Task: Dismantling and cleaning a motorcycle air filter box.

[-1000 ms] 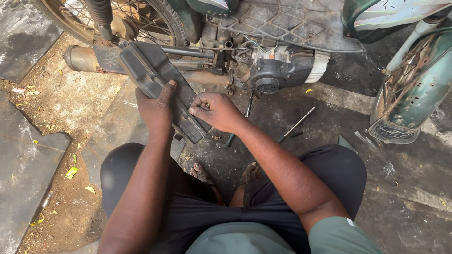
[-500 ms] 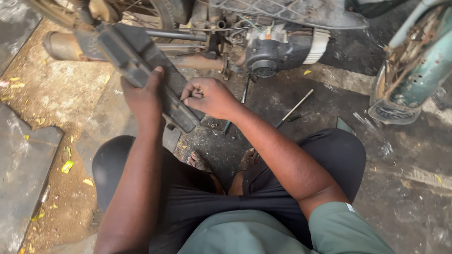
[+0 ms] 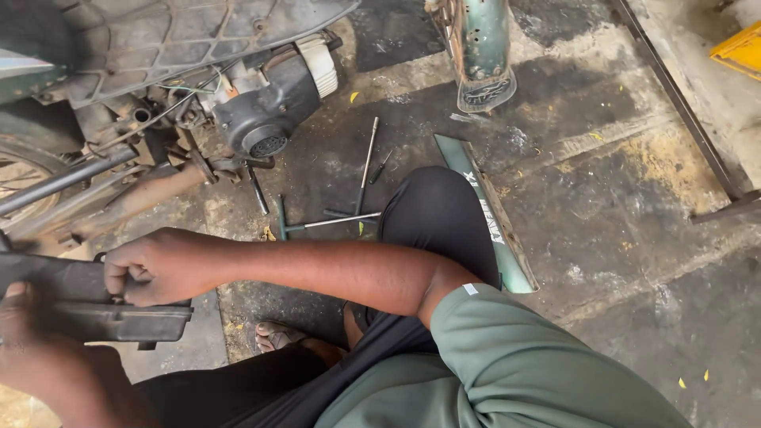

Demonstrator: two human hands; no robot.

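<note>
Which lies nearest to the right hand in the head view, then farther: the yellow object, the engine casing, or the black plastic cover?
1. black plastic cover, gripped by the right hand, lower left.
2. engine casing, above, on the motorbike.
3. yellow object, far top-right corner.

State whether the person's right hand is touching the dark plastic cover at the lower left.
Touching. The head view shows the right hand with its fingers curled over the top edge of the dark plastic cover, no gap between them.
</note>
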